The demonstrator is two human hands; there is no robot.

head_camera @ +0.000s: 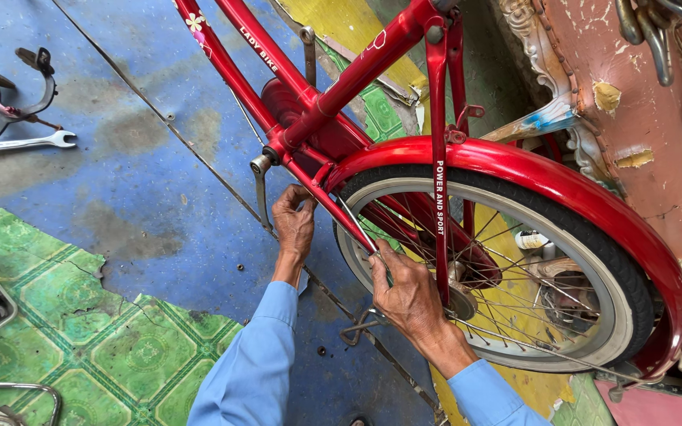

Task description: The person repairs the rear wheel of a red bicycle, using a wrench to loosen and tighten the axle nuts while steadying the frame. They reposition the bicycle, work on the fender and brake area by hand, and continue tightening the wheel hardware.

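The left hand (pixel 294 225) is curled closed around the thin red frame tube (pixel 321 189) near the crank, and the right hand (pixel 410 293), at about four o'clock from it, pinches a slim metal tool (pixel 359 229) against the rear wheel (pixel 515 260). The bicycle looks heavy and stiff, so the frame tube is probably the safe place to hold, while the thin spokes (pixel 507 312) may bend. A wrench (pixel 21 143) lies far away at ten o'clock on the blue floor (pixel 144 181).

Blue floor (pixel 144 181): wrench (pixel 21 143), brake caliper (pixel 13 95).

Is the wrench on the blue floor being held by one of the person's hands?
No, the wrench lies alone, far from both hands on the bicycle frame.
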